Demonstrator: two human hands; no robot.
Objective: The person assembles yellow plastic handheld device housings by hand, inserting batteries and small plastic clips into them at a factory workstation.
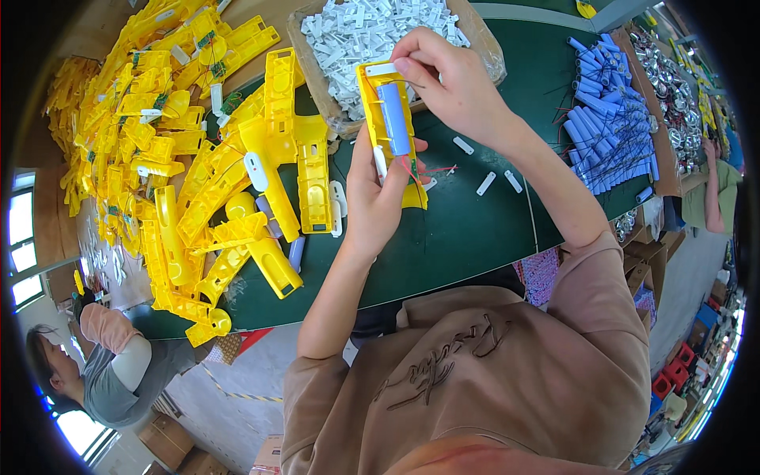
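Note:
My left hand (372, 198) is wrapped round a long yellow plastic casing (414, 198), held tilted above the table with its hollow side up. Inside the casing lies a blue cylindrical battery (393, 120); thin red and black wires and a bit of green circuit board show at its lower end. Across the casing's upper end sits a small white plastic strip (381, 70). My right hand (459, 83) pinches that strip's right end between thumb and fingers. Another white piece (380, 161) shows at the casing's left side, by my left fingers.
A heap of yellow casings (150, 119) covers the table's left. Behind my hands stands a carton (321, 95) of white strips. Blue wired batteries (598, 119) are piled at right, beside a box of shiny metal parts (669, 87). Loose strips (485, 184) lie on the green tabletop (475, 237). Co-workers flank the table.

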